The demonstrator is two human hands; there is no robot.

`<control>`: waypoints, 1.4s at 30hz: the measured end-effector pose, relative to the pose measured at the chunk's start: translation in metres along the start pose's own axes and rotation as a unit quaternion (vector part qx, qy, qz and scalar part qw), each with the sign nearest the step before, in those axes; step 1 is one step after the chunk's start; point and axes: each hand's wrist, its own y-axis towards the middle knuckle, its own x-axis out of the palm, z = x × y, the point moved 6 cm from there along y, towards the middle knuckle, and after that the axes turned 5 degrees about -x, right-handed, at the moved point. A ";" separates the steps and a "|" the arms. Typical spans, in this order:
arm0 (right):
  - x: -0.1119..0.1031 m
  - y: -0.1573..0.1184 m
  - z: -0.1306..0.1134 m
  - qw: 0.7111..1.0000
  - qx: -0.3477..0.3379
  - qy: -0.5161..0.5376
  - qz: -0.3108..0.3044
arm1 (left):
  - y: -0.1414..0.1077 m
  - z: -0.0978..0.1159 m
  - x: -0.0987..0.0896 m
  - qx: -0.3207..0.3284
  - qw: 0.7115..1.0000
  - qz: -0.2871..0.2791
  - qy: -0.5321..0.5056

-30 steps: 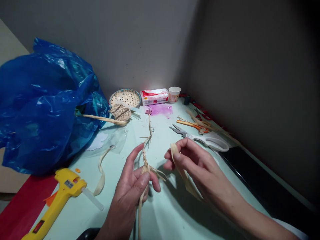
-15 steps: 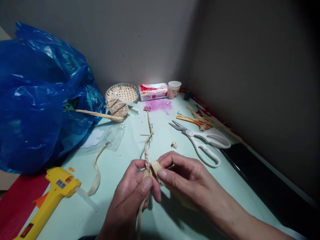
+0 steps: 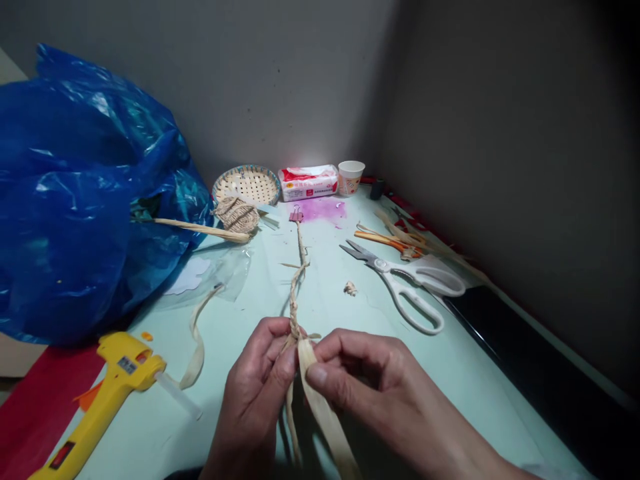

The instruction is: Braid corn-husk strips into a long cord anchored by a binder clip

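Note:
A thin braided cord (image 3: 294, 293) runs from a pink binder clip (image 3: 296, 214) down the middle of the table to my hands. My left hand (image 3: 260, 390) pinches the lower end of the braid, with a narrow strand hanging below it. Between thumb and fingers my right hand (image 3: 367, 387) holds a wide pale flat strip (image 3: 323, 417), its upper end lying against the braid's end beside my left thumb. Both hands are closed and nearly touch.
White-handled scissors (image 3: 400, 280) and a black object (image 3: 520, 360) lie right. At left are a blue bag (image 3: 90, 213) and a yellow glue gun (image 3: 110, 393). Behind stand a woven basket (image 3: 247, 183), twine ball (image 3: 237, 215), tissue pack (image 3: 309, 183) and paper cup (image 3: 351, 177).
My right hand has moved slightly down and brought the wide strip's end against the braid. More of the strip now shows, hanging toward the bottom edge. My left hand keeps its pinch.

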 end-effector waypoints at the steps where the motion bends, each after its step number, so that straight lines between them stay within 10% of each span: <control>1: -0.003 0.000 -0.003 1.000 -0.020 -0.020 0.010 | 0.001 0.001 -0.001 0.003 1.000 0.007 0.004; 7: -0.020 -0.001 -0.026 0.980 -0.142 -0.125 0.066 | 0.002 0.004 0.006 -0.019 0.999 -0.028 -0.006; 13: -0.003 0.005 -0.006 0.985 -0.100 -0.134 -0.046 | -0.002 0.000 0.011 -0.045 0.998 -0.044 -0.018; 26: -0.010 0.005 -0.019 0.919 -0.184 -0.347 -0.022 | 0.001 0.002 0.008 -0.072 0.994 -0.082 0.023; 42: 0.001 -0.001 -0.012 0.857 -0.239 -0.457 -0.004 | -0.002 0.002 0.001 -0.048 0.989 0.045 0.135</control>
